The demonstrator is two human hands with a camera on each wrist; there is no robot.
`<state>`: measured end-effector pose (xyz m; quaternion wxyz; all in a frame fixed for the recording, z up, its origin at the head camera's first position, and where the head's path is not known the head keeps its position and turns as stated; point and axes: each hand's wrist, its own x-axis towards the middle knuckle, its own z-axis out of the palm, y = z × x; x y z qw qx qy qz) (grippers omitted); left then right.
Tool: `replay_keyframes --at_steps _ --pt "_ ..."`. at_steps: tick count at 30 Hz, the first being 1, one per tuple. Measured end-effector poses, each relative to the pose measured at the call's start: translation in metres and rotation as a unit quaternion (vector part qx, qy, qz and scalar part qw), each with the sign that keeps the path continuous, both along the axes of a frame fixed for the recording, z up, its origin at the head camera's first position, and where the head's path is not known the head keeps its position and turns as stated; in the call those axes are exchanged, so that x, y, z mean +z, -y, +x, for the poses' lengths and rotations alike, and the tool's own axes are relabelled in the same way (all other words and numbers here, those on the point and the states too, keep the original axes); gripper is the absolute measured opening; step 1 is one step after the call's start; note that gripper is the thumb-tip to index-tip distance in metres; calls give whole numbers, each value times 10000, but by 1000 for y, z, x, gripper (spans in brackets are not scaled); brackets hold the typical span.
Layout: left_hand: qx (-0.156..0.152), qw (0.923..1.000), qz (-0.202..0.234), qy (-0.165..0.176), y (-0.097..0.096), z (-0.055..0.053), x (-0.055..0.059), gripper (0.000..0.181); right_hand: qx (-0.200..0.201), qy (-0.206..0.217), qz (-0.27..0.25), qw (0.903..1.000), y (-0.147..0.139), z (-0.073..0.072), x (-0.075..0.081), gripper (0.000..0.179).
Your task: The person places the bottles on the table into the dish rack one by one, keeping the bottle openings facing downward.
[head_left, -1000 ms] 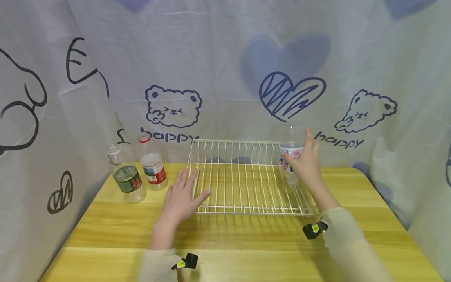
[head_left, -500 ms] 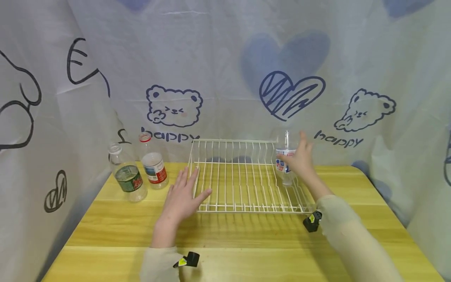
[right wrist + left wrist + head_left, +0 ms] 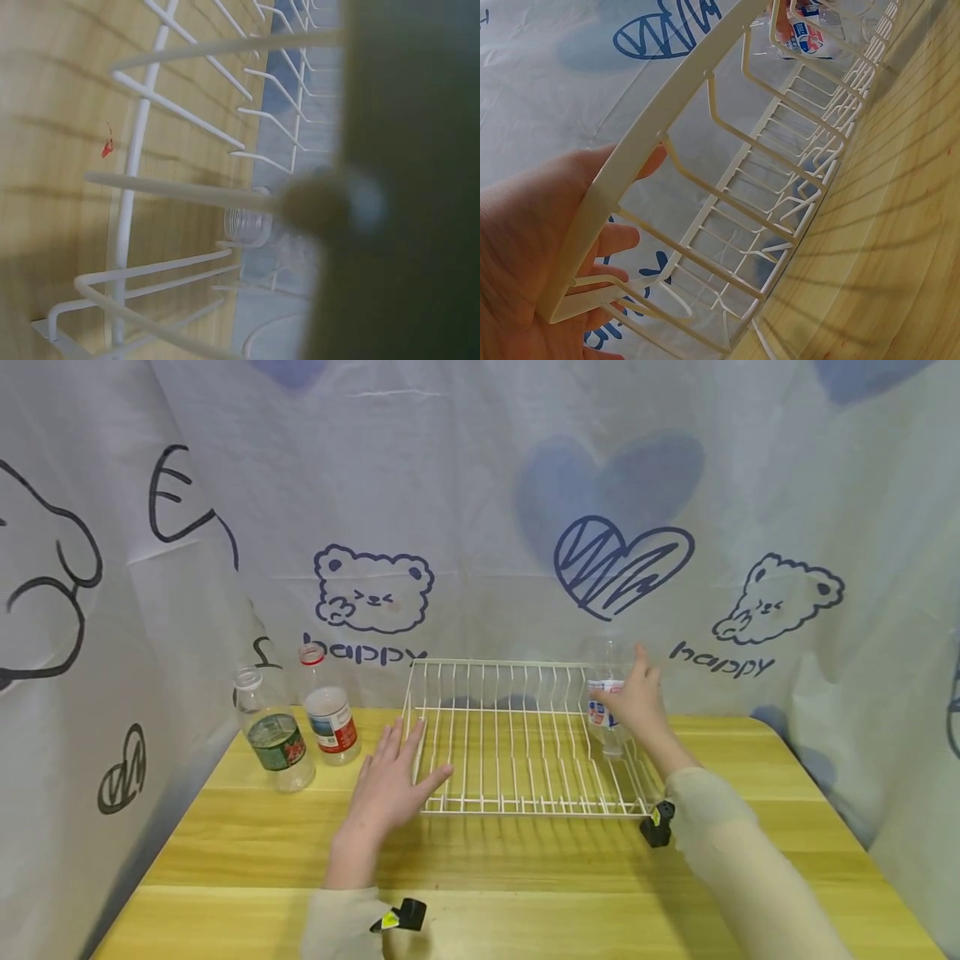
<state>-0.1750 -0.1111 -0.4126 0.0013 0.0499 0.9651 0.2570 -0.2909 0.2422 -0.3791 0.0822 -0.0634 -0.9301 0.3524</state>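
Note:
A white wire dish rack (image 3: pixel 495 710) stands on the wooden table. My left hand (image 3: pixel 386 781) rests against its left end, fingers straight and spread; the left wrist view shows that hand (image 3: pixel 547 225) along the rack's rim. At the right end, my right hand (image 3: pixel 641 702) grips a clear plastic bottle (image 3: pixel 606 702) with a white, red and blue label, thumb in front. The bottle is upside down, its mouth low among the wires. In the right wrist view its threaded neck (image 3: pixel 247 225) shows between wires, while a blurred rack bar hides the hand.
At the left stand two upright clear bottles: one with a green label (image 3: pixel 277 743), one with a red-and-white label and red neck ring (image 3: pixel 330 722). A white curtain (image 3: pixel 480 527) with hearts and bears hangs behind the table (image 3: pixel 525 877).
My right hand has moved the inverted bottle slightly left, and it stands straighter at the rack's right end. My left hand stays in place on the rack.

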Motion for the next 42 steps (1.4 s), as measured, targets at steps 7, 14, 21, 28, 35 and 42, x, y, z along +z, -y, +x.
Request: replay_keyframes --at_steps 7,14,21,28,35,42 --pt "-11 10000 30 5 0 0 0 94 -74 228 265 9994 0 -4 -1 116" --pt "-29 10000 50 -6 0 1 0 94 -101 383 702 9967 8 -5 4 113" --pt "-35 9999 101 -15 0 1 0 94 -9 550 775 9955 11 -2 8 109" --pt "-40 9999 92 -16 0 1 0 93 32 814 756 9938 11 0 9 110" --pt "-53 9999 101 21 0 2 0 93 53 844 749 9936 7 -1 7 111" --pt "-199 9993 155 292 0 4 4 99 173 965 732 9925 4 0 7 110"
